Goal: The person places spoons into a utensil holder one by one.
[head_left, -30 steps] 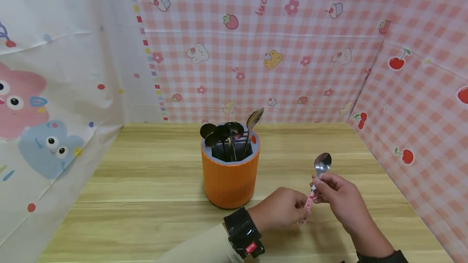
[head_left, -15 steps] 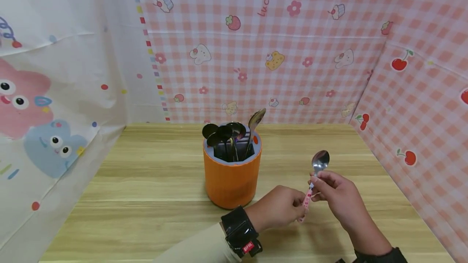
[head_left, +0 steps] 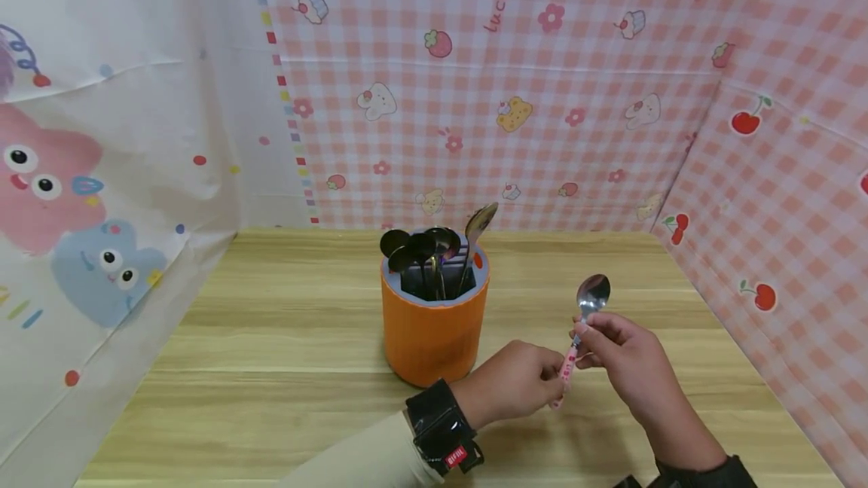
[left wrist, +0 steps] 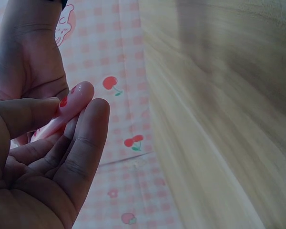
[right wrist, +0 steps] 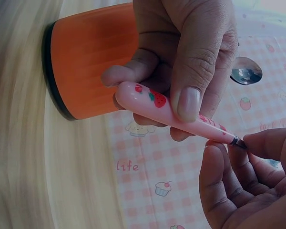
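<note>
Tilted above the table is a metal spoon (head_left: 594,292) with a pink, strawberry-printed handle (right wrist: 144,101). My left hand (head_left: 517,382) pinches the handle between thumb and fingers; in the right wrist view its thumb presses on the pink side. With thumb and fingertips, my right hand (head_left: 631,364) holds the spoon at the metal neck, just beyond the pink part. The bowl points up and away from me. In the left wrist view the rounded handle end (left wrist: 81,93) shows between my fingers, while the bowl is hidden there.
Left of my hands an orange utensil holder (head_left: 434,341) with a grey rim stands on the wooden table (head_left: 285,352). Several dark ladles or spoons (head_left: 417,251) and a lighter spoon (head_left: 480,223) stick out of it. Patterned cloth (head_left: 468,89) hangs behind and at both sides.
Both hands and the spoon have shifted slightly up and to the left in the head view, which itself has turned a little. The grips look the same.
</note>
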Motion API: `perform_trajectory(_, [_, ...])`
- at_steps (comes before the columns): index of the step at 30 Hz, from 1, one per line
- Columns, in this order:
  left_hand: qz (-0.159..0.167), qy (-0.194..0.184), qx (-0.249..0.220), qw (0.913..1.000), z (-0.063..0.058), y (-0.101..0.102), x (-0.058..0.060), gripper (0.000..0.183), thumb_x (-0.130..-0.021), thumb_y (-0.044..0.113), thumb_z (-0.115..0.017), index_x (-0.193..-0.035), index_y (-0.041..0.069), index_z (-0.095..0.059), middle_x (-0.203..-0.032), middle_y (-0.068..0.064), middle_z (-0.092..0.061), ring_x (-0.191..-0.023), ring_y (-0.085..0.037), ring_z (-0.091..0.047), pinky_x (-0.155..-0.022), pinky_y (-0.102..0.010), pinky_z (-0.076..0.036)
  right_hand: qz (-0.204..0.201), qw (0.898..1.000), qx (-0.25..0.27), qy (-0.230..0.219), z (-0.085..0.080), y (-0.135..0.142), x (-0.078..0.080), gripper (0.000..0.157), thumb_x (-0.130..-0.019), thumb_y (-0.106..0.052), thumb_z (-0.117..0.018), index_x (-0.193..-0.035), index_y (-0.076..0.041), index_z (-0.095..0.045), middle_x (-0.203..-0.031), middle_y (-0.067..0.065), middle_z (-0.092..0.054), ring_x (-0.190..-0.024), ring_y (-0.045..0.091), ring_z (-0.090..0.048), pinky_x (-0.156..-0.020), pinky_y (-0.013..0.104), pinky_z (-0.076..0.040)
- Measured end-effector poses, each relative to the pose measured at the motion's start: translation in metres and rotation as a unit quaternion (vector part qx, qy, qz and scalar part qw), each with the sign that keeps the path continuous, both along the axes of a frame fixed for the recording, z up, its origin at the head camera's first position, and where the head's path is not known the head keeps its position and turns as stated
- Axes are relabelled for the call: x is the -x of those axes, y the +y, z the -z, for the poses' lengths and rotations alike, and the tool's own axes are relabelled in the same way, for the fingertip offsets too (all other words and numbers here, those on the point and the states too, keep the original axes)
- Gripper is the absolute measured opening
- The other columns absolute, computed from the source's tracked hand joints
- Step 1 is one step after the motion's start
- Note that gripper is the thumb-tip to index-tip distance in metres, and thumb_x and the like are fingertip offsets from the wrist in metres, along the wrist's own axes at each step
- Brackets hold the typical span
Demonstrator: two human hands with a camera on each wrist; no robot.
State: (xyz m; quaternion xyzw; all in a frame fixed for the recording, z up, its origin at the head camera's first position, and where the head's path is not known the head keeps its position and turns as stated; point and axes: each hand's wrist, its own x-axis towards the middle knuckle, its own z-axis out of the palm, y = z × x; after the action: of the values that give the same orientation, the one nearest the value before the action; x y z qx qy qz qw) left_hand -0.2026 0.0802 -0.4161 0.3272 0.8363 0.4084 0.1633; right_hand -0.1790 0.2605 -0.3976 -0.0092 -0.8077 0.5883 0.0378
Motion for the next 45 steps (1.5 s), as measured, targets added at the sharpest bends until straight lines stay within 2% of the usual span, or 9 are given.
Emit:
perform_trajectory(11, [-0.009, 0.0, 0.016, 0.9998, -0.011, -0.01, 0.003, 0.004, -0.096, 0.02, -0.065, -0.098, 0.02, -0.069, -0.067, 0.014, -0.064, -0.058, -0.008, -0.05, -0.05, -0.022, -0.036, -0.008, 1.0, -0.018, 0.006, -0.011, -0.01, 0.004, 0.039, -0.097, -0.034, -0.062, -0.112, 0.002, -0.062, -0.1, 0.006, -0.067, -0.086, 0.02, -0.064, -0.072, 0.035, -0.059])
perform_trajectory(19, [-0.019, 0.018, 0.017, 0.9995, -0.019, -0.018, 0.005, 0.007, -0.096, 0.022, -0.065, -0.1, 0.018, -0.069, -0.067, 0.013, -0.064, -0.059, -0.008, -0.051, -0.051, -0.021, -0.038, -0.021, 0.999, -0.026, 0.019, -0.02, -0.017, 0.008, 0.039, -0.097, -0.035, -0.062, -0.114, 0.0, -0.062, -0.098, 0.009, -0.067, -0.085, 0.022, -0.065, -0.072, 0.035, -0.059])
perform_trajectory(27, [-0.022, 0.041, 0.006, 0.9989, -0.028, -0.027, 0.008, 0.009, -0.097, 0.023, -0.064, -0.09, 0.019, -0.066, -0.067, 0.011, -0.064, -0.057, -0.007, -0.049, -0.049, -0.02, -0.037, -0.033, 0.998, -0.037, 0.03, -0.029, -0.026, 0.014, 0.038, -0.097, -0.037, -0.061, -0.113, -0.002, -0.063, -0.103, 0.018, -0.064, -0.087, 0.025, -0.064, -0.073, 0.035, -0.059])
perform_trajectory(32, [-0.025, 0.052, -0.004, 0.9983, -0.031, -0.033, 0.009, 0.008, -0.097, 0.022, -0.064, -0.091, 0.017, -0.066, -0.068, 0.012, -0.063, -0.06, -0.005, -0.05, -0.051, -0.019, -0.039, -0.038, 0.998, -0.042, 0.042, -0.032, -0.031, 0.018, 0.038, -0.096, -0.039, -0.062, -0.111, -0.003, -0.063, -0.102, 0.016, -0.065, -0.086, 0.024, -0.065, -0.072, 0.035, -0.059])
perform_trajectory(39, [-0.022, 0.09, -0.018, 0.9956, -0.034, -0.043, 0.012, 0.011, -0.098, 0.019, -0.062, -0.088, 0.015, -0.065, -0.065, 0.011, -0.059, -0.05, -0.004, -0.042, -0.045, -0.017, -0.031, -0.051, 0.995, -0.049, 0.065, -0.039, -0.038, 0.024, 0.032, -0.098, -0.033, -0.06, -0.11, -0.003, -0.063, -0.102, 0.016, -0.066, -0.086, 0.024, -0.065, -0.071, 0.035, -0.059])
perform_trajectory(45, [-0.027, 0.104, -0.035, 0.9936, -0.041, -0.052, 0.013, 0.009, -0.098, 0.019, -0.062, -0.09, 0.014, -0.065, -0.069, 0.009, -0.063, -0.051, -0.004, -0.046, -0.045, -0.017, -0.036, -0.06, 0.994, -0.057, 0.072, -0.048, -0.046, 0.028, 0.033, -0.098, -0.035, -0.06, -0.11, -0.005, -0.064, -0.103, 0.015, -0.066, -0.086, 0.024, -0.065, -0.071, 0.034, -0.059])
